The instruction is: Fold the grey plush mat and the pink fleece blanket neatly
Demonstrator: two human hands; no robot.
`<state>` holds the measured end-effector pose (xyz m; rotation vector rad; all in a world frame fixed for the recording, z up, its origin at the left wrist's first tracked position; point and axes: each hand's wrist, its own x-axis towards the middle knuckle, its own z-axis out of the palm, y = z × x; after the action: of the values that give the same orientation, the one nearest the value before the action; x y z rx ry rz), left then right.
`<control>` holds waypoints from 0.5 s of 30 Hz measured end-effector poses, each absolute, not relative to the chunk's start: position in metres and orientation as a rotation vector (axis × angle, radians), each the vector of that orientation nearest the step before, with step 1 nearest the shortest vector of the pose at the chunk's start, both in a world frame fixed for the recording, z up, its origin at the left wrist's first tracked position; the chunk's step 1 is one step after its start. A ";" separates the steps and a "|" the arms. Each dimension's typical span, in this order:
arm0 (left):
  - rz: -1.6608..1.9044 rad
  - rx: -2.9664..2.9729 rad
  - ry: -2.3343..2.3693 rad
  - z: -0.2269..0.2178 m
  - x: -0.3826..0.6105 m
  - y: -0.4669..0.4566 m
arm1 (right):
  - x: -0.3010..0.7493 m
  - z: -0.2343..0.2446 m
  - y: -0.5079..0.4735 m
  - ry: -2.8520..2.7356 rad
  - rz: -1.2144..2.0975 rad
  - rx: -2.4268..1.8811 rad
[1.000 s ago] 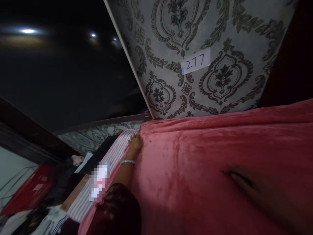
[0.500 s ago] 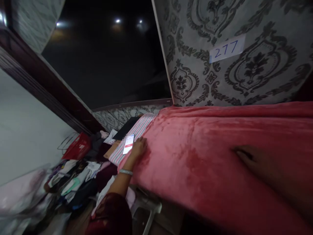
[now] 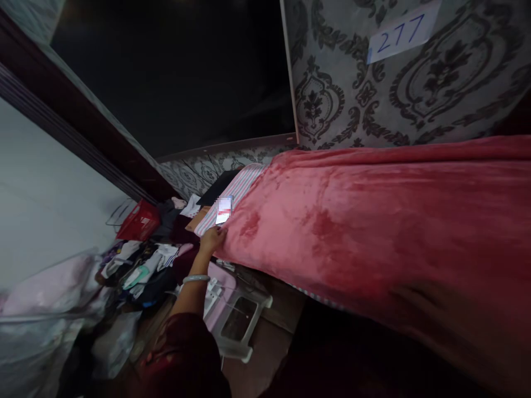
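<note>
Patterned wallpaper, pink blanket, left fingers at edge, right fingers dim, grips unclear

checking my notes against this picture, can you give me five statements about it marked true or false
1. The left hand is at the edge of the pink blanket. True.
2. The right hand holds the phone. False: the phone lies on the striped cloth, near the left hand.
3. A bangle circles the left wrist. True.
4. The red basket sits on the blanket. False: it stands off to the left, by the clothes.
5. The paper reads 277. True.
</note>
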<state>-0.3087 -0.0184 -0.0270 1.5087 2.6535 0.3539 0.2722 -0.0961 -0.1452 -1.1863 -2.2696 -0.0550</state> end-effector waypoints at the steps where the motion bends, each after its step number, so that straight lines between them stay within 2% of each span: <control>1: 0.392 1.477 2.650 -0.026 -0.310 -0.019 | 0.272 -0.148 -0.104 -2.306 -0.110 -1.148; 6: 0.658 1.366 2.543 -0.016 -0.315 -0.022 | 0.264 -0.155 -0.113 -2.406 -0.384 -1.036; 13: 1.354 0.908 1.923 0.012 -0.303 -0.026 | 0.264 -0.158 -0.114 -2.299 -0.351 -0.981; 15: 1.405 0.849 1.985 0.025 -0.299 -0.024 | 0.258 -0.157 -0.120 -2.280 -0.373 -0.992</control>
<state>-0.2994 -0.0243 0.0251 0.8491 1.9846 1.4048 0.2580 -0.1196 -0.1566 -0.9920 -2.2804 -0.3734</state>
